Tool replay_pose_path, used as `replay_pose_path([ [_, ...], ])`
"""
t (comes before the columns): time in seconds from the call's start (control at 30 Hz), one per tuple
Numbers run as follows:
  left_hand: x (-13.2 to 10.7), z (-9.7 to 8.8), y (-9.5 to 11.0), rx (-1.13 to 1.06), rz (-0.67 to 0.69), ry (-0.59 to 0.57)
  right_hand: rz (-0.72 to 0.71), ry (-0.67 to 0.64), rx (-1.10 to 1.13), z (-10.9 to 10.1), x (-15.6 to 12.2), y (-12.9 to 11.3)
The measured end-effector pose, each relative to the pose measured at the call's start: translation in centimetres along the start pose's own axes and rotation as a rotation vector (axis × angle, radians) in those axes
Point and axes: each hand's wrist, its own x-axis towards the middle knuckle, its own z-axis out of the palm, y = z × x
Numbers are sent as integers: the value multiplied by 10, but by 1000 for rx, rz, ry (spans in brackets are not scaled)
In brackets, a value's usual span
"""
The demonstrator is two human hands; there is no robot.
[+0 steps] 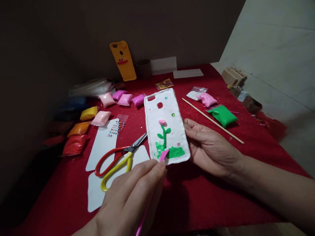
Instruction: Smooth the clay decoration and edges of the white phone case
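My right hand (209, 144) grips the right edge of a white clay-covered phone case (155, 124), holding it tilted above the red cloth. On the case are a pink flower bud (162, 122), a green stem with leaves (164, 136), a green patch along the bottom (176, 151) and several small gems. My left hand (140, 183) is closed around a pink modelling tool (164, 154). Its pointed flat tip lies over the green clay near the case's lower edge; I cannot tell whether it touches. The tool's thin handle runs down below my fingers.
Scissors (123, 155) with red and yellow handles lie on white boards (100, 147) at left, beside a gem sheet (116, 127). Clay packets (75, 144) line the left. A wooden stick (211, 120) and green clay packet (223, 115) lie right. A yellow phone case (124, 65) stands behind.
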Motion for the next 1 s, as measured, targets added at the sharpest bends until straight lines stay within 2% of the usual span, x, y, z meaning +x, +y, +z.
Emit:
replay_pose_path([
  [0.17, -1, 0, -9, -33, 102, 8, -12, -43, -27, 0, 0, 0],
  [0.37, 6, 4, -9, -63, 103, 125, -11, -50, -18, 5, 0, -1],
  [0.63, 12, 1, -11, -81, 145, 58, 1, 3, -20, 5, 0, -1],
  [0.83, 15, -1, -10, -38, 160, 39, -14, -48, -7, 3, 0, 0],
  [1.0, 8, -2, -14, 50, 253, 27, -4, -26, 4, 5, 0, 0],
])
